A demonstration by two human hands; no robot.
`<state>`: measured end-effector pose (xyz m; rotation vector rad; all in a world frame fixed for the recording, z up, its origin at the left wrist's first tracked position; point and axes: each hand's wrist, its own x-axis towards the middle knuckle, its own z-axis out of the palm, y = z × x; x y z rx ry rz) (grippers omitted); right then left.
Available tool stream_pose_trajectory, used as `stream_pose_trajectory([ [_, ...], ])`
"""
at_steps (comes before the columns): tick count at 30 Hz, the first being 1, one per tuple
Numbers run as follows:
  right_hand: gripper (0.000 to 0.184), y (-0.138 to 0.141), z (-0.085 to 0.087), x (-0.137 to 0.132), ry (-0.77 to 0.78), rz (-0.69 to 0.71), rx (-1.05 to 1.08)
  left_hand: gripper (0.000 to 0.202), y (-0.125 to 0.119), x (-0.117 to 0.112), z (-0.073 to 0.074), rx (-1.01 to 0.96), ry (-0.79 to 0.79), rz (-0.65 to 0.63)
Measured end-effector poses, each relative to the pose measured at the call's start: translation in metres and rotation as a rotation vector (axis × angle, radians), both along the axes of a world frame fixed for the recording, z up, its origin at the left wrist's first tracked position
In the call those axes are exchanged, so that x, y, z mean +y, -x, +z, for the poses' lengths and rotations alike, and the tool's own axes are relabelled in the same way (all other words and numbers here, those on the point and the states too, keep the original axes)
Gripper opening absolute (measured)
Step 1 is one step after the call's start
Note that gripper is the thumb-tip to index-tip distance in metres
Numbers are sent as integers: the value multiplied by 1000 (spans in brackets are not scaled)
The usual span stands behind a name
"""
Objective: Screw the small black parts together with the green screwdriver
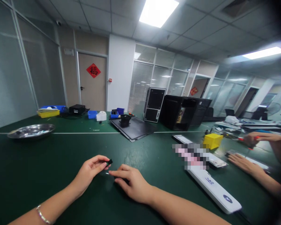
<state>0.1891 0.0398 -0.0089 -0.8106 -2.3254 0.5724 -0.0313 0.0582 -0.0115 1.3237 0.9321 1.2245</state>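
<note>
- The left hand (90, 173) pinches a small black piece (110, 162) between thumb and forefinger, its other fingers lightly curled; a bracelet (43, 215) circles the wrist.
- The piece sits just beyond the fingertips at about 2 o'clock from the left hand, held above the green tabletop (49, 168). It is too small to tell what it is.
- The right hand (131, 184) lies low on the tabletop, palm down, fingers loosely curved, with its forefinger reaching toward the piece and nearly touching it. A dark patch lies under the fingers; I cannot tell whether it is an object or shadow.
- A long white strip (213, 190) lies at about 3 o'clock from the right hand, near it but not touching. Its far end runs under a pixelated patch (192, 156).
- A yellow box (212, 141) stands at about 2 o'clock, well apart from both hands.
- At the right edge of view, a co-worker's hand (259, 139) holds a red-handled screwdriver (250, 139), while the co-worker's other hand (244, 164) rests on a flat panel (250, 161).
- A steel bowl (31, 131) sits at about 10 o'clock, well apart, on a white line (84, 133) crossing the tabletop.
- A black panel (133, 128) lies at 12 o'clock beyond that line, corner overhanging nothing nearby.
</note>
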Motion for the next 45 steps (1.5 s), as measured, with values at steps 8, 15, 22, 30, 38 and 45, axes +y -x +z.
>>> stream_pose_trajectory([
  [8, 40, -1, -1, 2, -1, -15, -20, 46, -6, -6, 5, 47, 93, -80],
  [15, 38, -1, 1, 2, 0, -19, -10, 32, -6, -2, 1, 97, -24, 40],
  [22, 37, 0, 0, 2, -10, -55, 44, 26, -5, -1, 3, -25, -13, 8],
  [30, 36, -2, -7, 10, 17, -139, 184, 37, -5, 2, 1, 30, 17, 4],
  [38, 37, -2, -5, 9, 40, -148, 173, 30, -5, 1, 2, 186, -62, 33],
  [45, 36, -3, -6, 10, 54, -137, 196, 30, -5, 1, 3, 257, -106, 26],
])
